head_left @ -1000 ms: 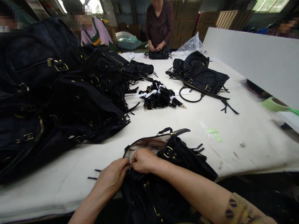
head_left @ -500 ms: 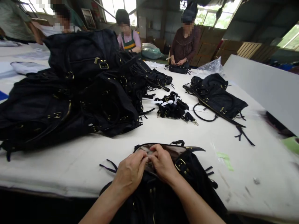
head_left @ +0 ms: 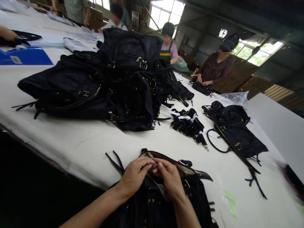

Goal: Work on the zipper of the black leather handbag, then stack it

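A black handbag (head_left: 147, 207) with brass-coloured fittings lies at the table's near edge, its zipped mouth open on a pale brownish lining (head_left: 186, 170). Over that opening, my left hand (head_left: 134, 175) is closed in a pinch, fingertips meeting those of my right hand (head_left: 170, 179). My right hand is closed too, its thumb pressed to the bent fingers and its wrist over the bag's front. Whatever sits between the fingertips is too small or hidden to make out. Thin black ties stick out left of the bag.
A large heap of black handbags (head_left: 128, 85) covers the left of the white table (head_left: 78, 139). Bundled black straps (head_left: 187, 122) with metal clips lie mid-table. More black bags (head_left: 242, 129) lie right. A blue bin (head_left: 28, 56) stands far left. Several people work behind.
My view has turned left and tilted, so the table and heap appear shifted right. My hands stay at the bag's mouth, fingertips now drawn together and raised slightly out of the opening.
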A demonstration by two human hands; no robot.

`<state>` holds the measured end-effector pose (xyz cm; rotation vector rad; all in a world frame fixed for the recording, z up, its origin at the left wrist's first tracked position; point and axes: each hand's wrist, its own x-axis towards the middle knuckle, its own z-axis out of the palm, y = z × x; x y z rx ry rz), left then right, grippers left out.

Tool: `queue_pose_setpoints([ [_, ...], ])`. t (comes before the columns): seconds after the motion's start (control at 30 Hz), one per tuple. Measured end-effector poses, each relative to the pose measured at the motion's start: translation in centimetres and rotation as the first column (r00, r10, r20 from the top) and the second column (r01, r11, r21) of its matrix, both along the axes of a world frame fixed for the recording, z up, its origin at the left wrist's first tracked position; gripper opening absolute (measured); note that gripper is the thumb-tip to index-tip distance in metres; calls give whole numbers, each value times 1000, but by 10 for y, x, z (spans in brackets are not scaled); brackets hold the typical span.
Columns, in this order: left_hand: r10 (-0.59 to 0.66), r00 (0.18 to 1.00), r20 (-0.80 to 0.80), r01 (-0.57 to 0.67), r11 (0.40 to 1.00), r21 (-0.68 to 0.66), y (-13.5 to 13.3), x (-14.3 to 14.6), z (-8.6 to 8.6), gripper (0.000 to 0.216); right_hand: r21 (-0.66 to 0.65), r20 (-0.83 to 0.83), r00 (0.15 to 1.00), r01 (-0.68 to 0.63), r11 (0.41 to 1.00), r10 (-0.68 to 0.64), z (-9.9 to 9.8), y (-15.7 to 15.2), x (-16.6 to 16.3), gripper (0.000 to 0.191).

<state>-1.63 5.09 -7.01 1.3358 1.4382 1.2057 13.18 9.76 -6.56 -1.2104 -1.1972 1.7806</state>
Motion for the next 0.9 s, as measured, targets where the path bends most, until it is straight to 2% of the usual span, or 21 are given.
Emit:
queue_pose_setpoints([
  [0.2, 57, 998, 31, -60, 993, 103, -2, 5, -10, 26, -104, -79, 996, 39, 994, -48, -3, 0, 1, 43],
  [0.33, 110, 993, 30, -113, 989, 96, -5, 6, -9, 19, -174, -112, 988, 87, 981, -107, -5, 1, 0, 40],
  [0.43, 107, 994, 35, -109, 991, 78, -6, 6, -7, 13, -163, -86, 992, 80, 983, -95, -7, 1, 1, 37],
  [0.63, 66, 995, 77, -74, 991, 108, -6, 6, -3, 17, -97, 0, 999, 44, 994, -45, -11, 0, 6, 33],
  [0.9, 90, 993, 81, -98, 990, 103, -7, 4, -3, 24, -147, 6, 999, 39, 988, -38, -12, 0, 6, 39],
])
